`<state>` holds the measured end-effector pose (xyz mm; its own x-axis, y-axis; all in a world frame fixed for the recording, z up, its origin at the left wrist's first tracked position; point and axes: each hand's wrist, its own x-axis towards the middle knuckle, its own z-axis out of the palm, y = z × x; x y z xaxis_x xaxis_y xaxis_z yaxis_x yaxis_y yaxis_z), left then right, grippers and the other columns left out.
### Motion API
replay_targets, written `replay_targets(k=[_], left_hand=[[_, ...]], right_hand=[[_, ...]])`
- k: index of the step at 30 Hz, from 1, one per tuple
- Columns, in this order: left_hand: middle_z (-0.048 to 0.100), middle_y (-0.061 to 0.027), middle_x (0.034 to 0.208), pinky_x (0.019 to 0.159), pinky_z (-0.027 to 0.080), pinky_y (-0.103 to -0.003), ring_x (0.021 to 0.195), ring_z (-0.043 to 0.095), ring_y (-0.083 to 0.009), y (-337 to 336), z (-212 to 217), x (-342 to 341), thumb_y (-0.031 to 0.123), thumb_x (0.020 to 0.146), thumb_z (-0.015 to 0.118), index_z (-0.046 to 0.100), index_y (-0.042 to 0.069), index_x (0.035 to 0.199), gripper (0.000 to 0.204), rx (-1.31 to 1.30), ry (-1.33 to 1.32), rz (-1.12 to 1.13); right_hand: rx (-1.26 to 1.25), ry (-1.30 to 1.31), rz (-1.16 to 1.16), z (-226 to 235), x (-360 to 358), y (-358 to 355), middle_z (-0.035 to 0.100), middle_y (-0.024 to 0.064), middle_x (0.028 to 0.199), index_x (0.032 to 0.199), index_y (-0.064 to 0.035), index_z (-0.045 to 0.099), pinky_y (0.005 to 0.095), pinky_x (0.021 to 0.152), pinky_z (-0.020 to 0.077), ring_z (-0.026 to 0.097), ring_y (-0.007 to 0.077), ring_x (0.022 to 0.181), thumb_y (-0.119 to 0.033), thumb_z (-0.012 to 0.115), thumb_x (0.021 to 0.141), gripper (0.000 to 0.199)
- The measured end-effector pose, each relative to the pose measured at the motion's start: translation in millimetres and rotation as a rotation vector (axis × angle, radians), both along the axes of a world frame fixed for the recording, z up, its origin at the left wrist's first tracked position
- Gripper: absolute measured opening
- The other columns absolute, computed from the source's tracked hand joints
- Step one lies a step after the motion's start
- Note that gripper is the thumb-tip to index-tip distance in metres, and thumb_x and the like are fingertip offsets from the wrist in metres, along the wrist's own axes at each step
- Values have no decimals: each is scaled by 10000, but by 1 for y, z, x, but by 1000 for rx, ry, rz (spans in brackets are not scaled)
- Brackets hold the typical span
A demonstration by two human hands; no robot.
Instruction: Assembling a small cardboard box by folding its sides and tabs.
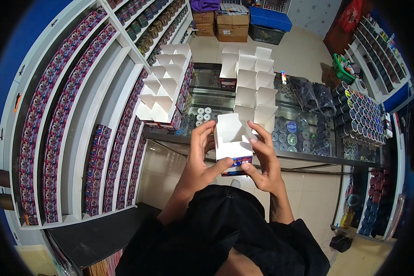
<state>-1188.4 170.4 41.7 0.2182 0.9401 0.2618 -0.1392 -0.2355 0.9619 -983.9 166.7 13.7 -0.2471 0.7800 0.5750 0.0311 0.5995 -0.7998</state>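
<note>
Box (233, 150) I held was thin cardbd: matt inside, glossy print outside. Other open boxes (247, 94) looked same mat'l. Countertop (207, 100) was smooth glass, v. shiny. My shirt (225, 216) was matt cloth. Floor tiles (303, 53) looked smooth, w/ slight sheen. Cartons (233, 33) were cardbd too, matt.

White shelves (73, 175) line an apparently blue wall (32, 25).

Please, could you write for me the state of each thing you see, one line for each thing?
Box in the hands: open, back flap raised
Left hand: gripping the box's left side
Right hand: gripping its right side
Left group of boxes: open, upright
Right group of boxes: open, flaps up
White shelf unit: holding patterned boxes
Black crate: blue cover on top
</note>
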Motion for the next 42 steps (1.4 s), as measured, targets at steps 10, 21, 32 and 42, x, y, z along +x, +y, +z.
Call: replay_targets(k=[10,21,32,42], left_hand=[[483,-188,1394,1098,381,-429,1294,508,-292,19,7,-22,271,745,882,415,13,1376,826,163,171,-75],[594,-112,1276,1038,429,-475,1240,542,-347,14,24,-24,314,621,939,580,69,1081,633,600,626,54],[670,-28,1115,1038,416,-476,1215,553,-292,12,33,-29,341,634,913,719,105,1017,491,672,738,26],[655,-39,1204,1049,418,-480,1208,568,-292,12,38,-28,330,671,890,711,91,1033,469,670,764,-40]], right_hand=[[-158,94,65,1,-10,-4,344,278,1543,1588,-81,161,500,1114,376,411,380,1404,-130,764,864,944],[-232,147,130,2,-4,-4,414,221,1491,1536,-22,286,480,1125,382,403,358,1424,-107,804,811,895],[-153,99,179,-2,-2,-2,414,225,1460,1473,-52,393,470,1095,413,430,360,1390,-92,806,794,796],[-237,200,143,1,-7,-8,417,225,1463,1521,-56,294,474,1109,396,429,352,1393,-66,830,750,939]])
